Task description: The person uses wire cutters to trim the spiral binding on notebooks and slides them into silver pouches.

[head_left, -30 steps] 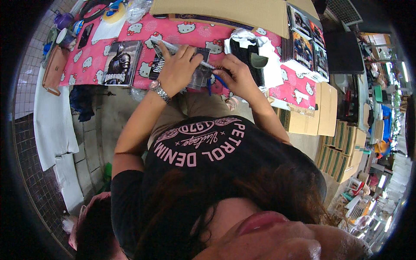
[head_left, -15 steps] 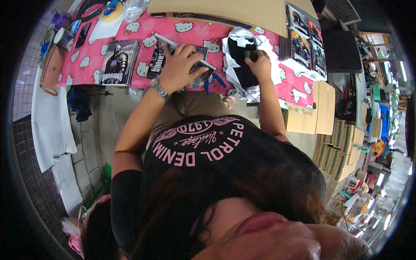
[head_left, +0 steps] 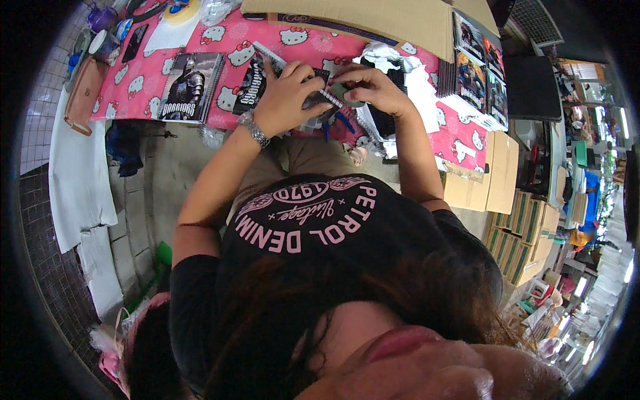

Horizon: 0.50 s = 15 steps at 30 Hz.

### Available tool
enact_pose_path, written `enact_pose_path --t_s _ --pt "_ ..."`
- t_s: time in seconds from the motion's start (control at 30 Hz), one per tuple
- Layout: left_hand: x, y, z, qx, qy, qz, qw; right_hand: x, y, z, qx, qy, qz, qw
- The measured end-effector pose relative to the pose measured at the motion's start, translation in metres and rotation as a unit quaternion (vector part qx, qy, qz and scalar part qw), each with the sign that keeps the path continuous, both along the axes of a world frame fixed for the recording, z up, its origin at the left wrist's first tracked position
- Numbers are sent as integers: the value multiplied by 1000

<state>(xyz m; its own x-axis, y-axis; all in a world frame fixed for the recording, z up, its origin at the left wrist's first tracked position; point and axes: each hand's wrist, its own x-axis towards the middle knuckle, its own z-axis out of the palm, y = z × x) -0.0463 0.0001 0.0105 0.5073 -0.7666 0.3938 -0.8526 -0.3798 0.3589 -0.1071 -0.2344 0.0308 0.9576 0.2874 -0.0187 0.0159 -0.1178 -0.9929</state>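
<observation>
My left hand, with a metal watch on its wrist, lies on a dark spiral-bound notebook at the near edge of the pink patterned table. Its fingers curl over a long thin grey strip that runs slantwise across the notebook. My right hand meets it from the right and pinches a small dark piece against the strip's near end. What the piece is cannot be made out. A blue-handled tool lies just below the hands.
Two dark-covered notebooks lie left of my hands. A black stack and white paper sit to the right, with more illustrated notebooks beyond. A large cardboard sheet lies at the back. Cardboard boxes stand on the floor.
My right hand went out to the black stack on the right and has come back to my left hand with a small dark piece. My left hand stayed on the notebook.
</observation>
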Motion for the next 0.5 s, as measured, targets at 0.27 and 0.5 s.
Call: enact_pose_path --t_s 0.27,0.5 --pt "2 -2 0 -11 3 -2 1000 -1 3 11 125 -8 46 991" --pt "0 1 3 -9 10 -6 1000 4 -2 10 129 -24 74 989"
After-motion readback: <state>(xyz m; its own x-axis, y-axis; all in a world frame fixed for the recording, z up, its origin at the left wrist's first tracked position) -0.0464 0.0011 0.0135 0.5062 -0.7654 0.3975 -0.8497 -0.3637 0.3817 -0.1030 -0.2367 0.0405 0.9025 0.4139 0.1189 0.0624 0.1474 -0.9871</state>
